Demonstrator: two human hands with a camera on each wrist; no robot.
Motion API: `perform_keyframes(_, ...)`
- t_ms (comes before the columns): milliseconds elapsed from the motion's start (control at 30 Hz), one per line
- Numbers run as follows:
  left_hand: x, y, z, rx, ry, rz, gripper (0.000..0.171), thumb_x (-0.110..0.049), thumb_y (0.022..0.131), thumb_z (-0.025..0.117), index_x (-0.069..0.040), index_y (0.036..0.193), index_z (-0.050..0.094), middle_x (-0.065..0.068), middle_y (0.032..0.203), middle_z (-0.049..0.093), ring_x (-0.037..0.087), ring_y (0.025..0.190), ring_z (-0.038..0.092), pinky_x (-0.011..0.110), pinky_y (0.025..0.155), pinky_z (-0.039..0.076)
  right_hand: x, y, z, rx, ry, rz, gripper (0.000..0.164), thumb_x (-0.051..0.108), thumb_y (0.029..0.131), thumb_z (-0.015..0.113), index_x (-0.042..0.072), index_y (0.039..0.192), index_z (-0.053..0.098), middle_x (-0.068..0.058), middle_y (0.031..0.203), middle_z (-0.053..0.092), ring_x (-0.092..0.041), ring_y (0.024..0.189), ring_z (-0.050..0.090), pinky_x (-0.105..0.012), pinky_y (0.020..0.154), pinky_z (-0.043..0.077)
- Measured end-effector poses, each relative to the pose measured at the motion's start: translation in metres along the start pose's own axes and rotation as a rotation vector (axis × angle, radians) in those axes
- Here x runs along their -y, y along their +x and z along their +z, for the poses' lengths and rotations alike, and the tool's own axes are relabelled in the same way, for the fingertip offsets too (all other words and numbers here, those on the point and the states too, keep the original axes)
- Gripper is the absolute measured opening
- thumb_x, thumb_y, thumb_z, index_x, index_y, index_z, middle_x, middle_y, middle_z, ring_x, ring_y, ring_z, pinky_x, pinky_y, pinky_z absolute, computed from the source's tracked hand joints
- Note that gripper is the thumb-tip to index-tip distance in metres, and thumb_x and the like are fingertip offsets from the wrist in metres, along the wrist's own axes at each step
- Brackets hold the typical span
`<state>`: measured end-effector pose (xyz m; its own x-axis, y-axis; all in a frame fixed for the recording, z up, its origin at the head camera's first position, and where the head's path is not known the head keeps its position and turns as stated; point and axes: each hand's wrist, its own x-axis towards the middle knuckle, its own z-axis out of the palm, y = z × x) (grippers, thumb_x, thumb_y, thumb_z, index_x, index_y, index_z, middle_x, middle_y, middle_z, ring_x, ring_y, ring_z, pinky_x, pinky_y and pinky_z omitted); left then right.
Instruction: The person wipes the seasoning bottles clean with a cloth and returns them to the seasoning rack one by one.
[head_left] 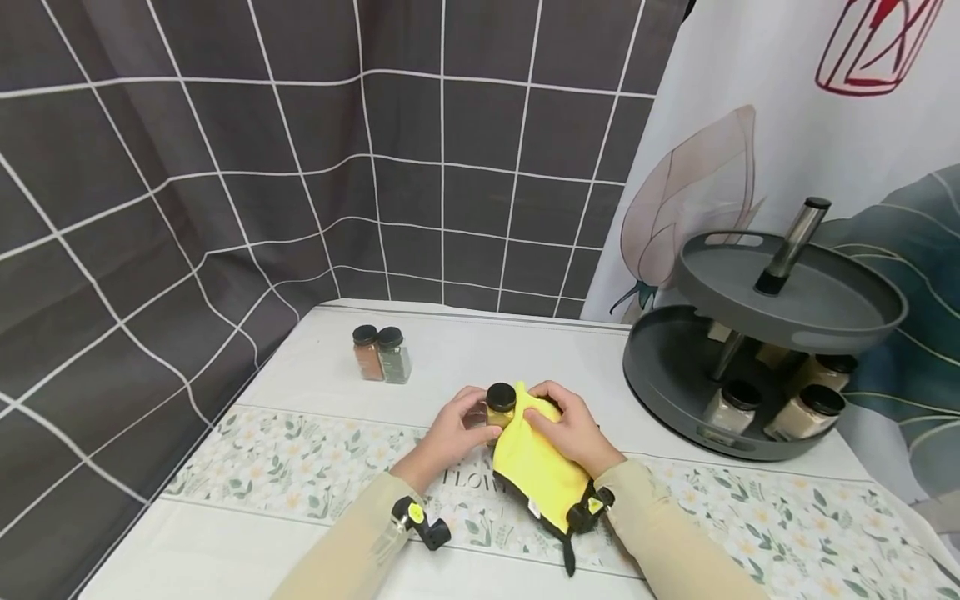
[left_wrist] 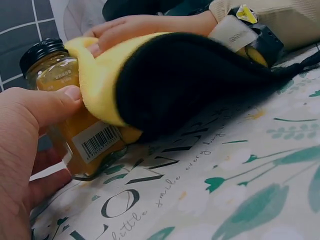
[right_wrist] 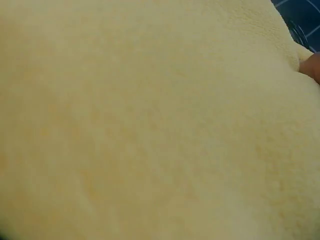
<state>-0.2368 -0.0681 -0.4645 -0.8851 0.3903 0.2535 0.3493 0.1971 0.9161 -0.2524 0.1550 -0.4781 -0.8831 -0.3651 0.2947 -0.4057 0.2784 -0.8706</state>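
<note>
My left hand [head_left: 459, 429] grips a square glass spice jar [left_wrist: 82, 117] with a black lid and yellow-brown contents, thumb on its near side. A barcode label shows low on the glass in the left wrist view. My right hand [head_left: 567, 427] holds a yellow cloth [head_left: 542, 471] with a dark edge, thumb on top of it. The cloth touches the jar's right side and hangs down toward the right wrist. In the right wrist view the cloth [right_wrist: 150, 125] fills nearly everything, and only a fingertip shows at the right edge.
Two black-lidded jars, one reddish [head_left: 367, 358] and one green [head_left: 395, 360], stand side by side at the back left. A two-tier dark grey turntable rack [head_left: 652, 367] stands at the right, with several jars on its lower tier. A floral-banded cloth [head_left: 300, 450] covers the table.
</note>
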Motion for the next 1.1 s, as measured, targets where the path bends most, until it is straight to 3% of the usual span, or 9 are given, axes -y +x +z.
perform_keyframes(100,0.002,-0.001,0.0,-0.002,0.0,-0.012,0.043,-0.01,0.08,0.07,-0.009,0.12,0.056,0.005,0.116,0.049,0.023,0.105,0.055,0.035,0.093,0.045,-0.012,0.003,0.002,0.011,-0.083,-0.023,0.011,0.022,0.087,0.064,0.019,0.096,0.057,-0.003,0.086,0.057,-0.017,0.067,0.057,-0.029,0.054,0.051)
perform_keyframes(267,0.003,0.0,0.0,-0.001,-0.02,0.009,0.043,-0.01,0.079,0.071,-0.008,0.12,0.056,0.007,0.116,0.049,0.027,0.105,0.055,0.04,0.093,0.044,-0.018,0.004,0.002,0.072,-0.348,-0.012,0.014,0.024,0.083,0.066,0.027,0.084,0.052,0.006,0.075,0.051,-0.011,0.061,0.049,-0.025,0.051,0.044)
perform_keyframes(333,0.002,-0.001,0.0,-0.008,-0.018,0.001,0.043,-0.01,0.079,0.071,-0.008,0.12,0.056,0.007,0.115,0.049,0.028,0.105,0.055,0.04,0.093,0.044,-0.015,0.003,0.003,0.035,-0.31,-0.032,0.014,0.02,0.083,0.066,0.025,0.085,0.054,0.006,0.076,0.053,-0.01,0.063,0.049,-0.025,0.052,0.045)
perform_keyframes(500,0.001,-0.001,0.001,-0.036,0.004,-0.027,0.044,-0.01,0.078,0.072,-0.008,0.119,0.056,0.006,0.114,0.05,0.028,0.104,0.055,0.039,0.093,0.045,0.002,-0.001,0.004,-0.066,-0.049,-0.117,0.011,0.011,0.085,0.065,0.014,0.091,0.057,-0.001,0.085,0.056,-0.016,0.069,0.054,-0.028,0.056,0.05)
perform_keyframes(567,0.002,-0.001,0.001,-0.03,-0.005,-0.018,0.044,-0.01,0.078,0.072,-0.007,0.119,0.056,0.008,0.113,0.05,0.028,0.104,0.055,0.04,0.093,0.045,-0.002,0.0,0.005,-0.05,-0.091,-0.088,0.011,0.012,0.084,0.066,0.017,0.089,0.057,0.001,0.084,0.055,-0.015,0.069,0.053,-0.028,0.056,0.049)
perform_keyframes(733,0.002,-0.001,0.0,-0.016,-0.022,0.004,0.045,-0.01,0.079,0.072,-0.006,0.12,0.055,0.009,0.111,0.048,0.029,0.103,0.056,0.04,0.093,0.045,-0.021,0.004,0.006,0.009,-0.343,-0.048,0.016,0.018,0.082,0.067,0.028,0.082,0.054,0.009,0.076,0.051,-0.009,0.062,0.047,-0.024,0.052,0.043)
perform_keyframes(867,0.001,0.0,0.0,-0.022,-0.022,0.0,0.044,-0.01,0.078,0.072,-0.005,0.119,0.055,0.009,0.109,0.048,0.03,0.103,0.056,0.041,0.092,0.045,-0.021,0.003,0.006,-0.081,-0.218,-0.191,0.015,0.014,0.082,0.066,0.022,0.086,0.055,0.005,0.079,0.053,-0.011,0.063,0.049,-0.024,0.051,0.044)
perform_keyframes(967,0.001,0.0,0.001,-0.025,-0.028,-0.004,0.043,-0.008,0.079,0.072,-0.005,0.118,0.055,0.009,0.109,0.048,0.03,0.102,0.056,0.04,0.092,0.046,-0.019,0.003,0.006,-0.098,-0.105,-0.26,0.013,0.009,0.082,0.067,0.015,0.087,0.056,0.001,0.08,0.054,-0.014,0.065,0.05,-0.026,0.052,0.045)
perform_keyframes(1100,0.001,0.0,0.002,-0.027,-0.034,-0.008,0.043,-0.008,0.078,0.072,-0.006,0.118,0.056,0.008,0.108,0.047,0.029,0.102,0.056,0.04,0.091,0.046,-0.019,0.003,0.006,-0.015,-0.231,-0.195,0.015,0.011,0.081,0.066,0.021,0.08,0.054,0.006,0.074,0.049,-0.01,0.063,0.046,-0.024,0.051,0.041)
